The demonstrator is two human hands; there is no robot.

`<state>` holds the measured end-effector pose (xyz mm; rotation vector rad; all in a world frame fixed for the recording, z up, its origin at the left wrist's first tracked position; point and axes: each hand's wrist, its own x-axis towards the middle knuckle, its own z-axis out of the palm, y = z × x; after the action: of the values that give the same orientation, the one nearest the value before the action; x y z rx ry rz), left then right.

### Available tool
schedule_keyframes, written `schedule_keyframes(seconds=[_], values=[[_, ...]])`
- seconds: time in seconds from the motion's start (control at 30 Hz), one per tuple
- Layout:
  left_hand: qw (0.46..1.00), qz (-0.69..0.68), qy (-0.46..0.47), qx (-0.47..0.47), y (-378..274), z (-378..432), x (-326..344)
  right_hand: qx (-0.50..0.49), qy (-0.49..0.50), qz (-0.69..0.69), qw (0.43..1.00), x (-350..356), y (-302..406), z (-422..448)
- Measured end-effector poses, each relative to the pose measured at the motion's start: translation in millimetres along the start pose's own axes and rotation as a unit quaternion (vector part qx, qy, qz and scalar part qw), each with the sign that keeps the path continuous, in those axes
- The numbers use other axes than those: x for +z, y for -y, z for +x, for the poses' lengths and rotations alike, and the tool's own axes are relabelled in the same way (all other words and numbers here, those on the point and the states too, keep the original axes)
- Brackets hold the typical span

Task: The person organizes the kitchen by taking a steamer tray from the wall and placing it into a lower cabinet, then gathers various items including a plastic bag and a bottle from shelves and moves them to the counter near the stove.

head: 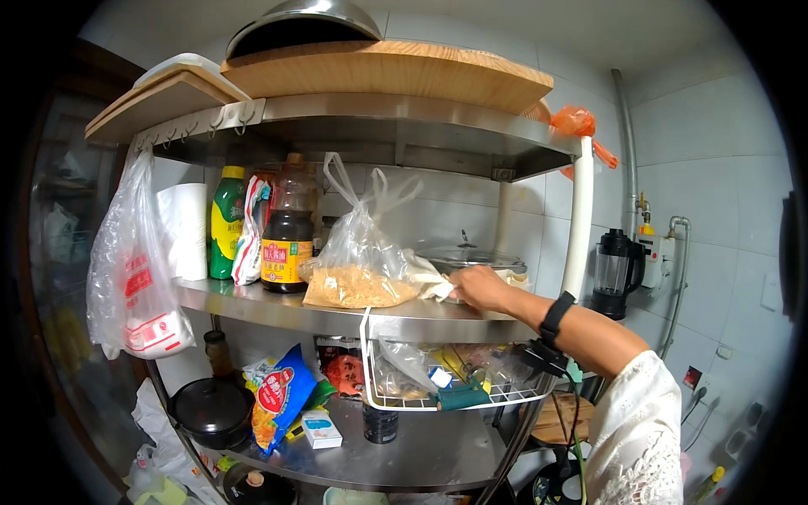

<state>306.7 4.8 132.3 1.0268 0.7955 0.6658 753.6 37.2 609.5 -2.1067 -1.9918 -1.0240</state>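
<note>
My right hand reaches onto the middle shelf of a steel rack. Its fingers are closed on the end of a cream-coloured cloth or bag; the picture does not settle which. Just left of it stands a clear plastic bag, its handles upright, with tan crumbs or flakes in its bottom. Behind my hand is a pot with a glass lid, partly hidden. A large bottle of dark soy sauce stands left of the clear bag. My left hand is out of view.
A white wire basket with packets hangs under the middle shelf. Below stand a black lidded pot and a blue snack packet. A thick wooden board lies on top. A filled plastic bag hangs from left hooks.
</note>
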Motion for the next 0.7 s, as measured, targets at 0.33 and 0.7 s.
schedule_keyframes(seconds=[0.33, 0.7], values=[[0.992, 0.077, 0.081, -0.054, -16.1, 28.2, 20.5, 0.032, -0.015, -0.208, 0.977, -30.4, -51.5, -59.5], [0.997, 0.034, 0.071, 0.003, 11.9, 34.4, 10.0, 0.033, 0.133, -0.186, 0.973, -21.2, -27.0, -15.9]])
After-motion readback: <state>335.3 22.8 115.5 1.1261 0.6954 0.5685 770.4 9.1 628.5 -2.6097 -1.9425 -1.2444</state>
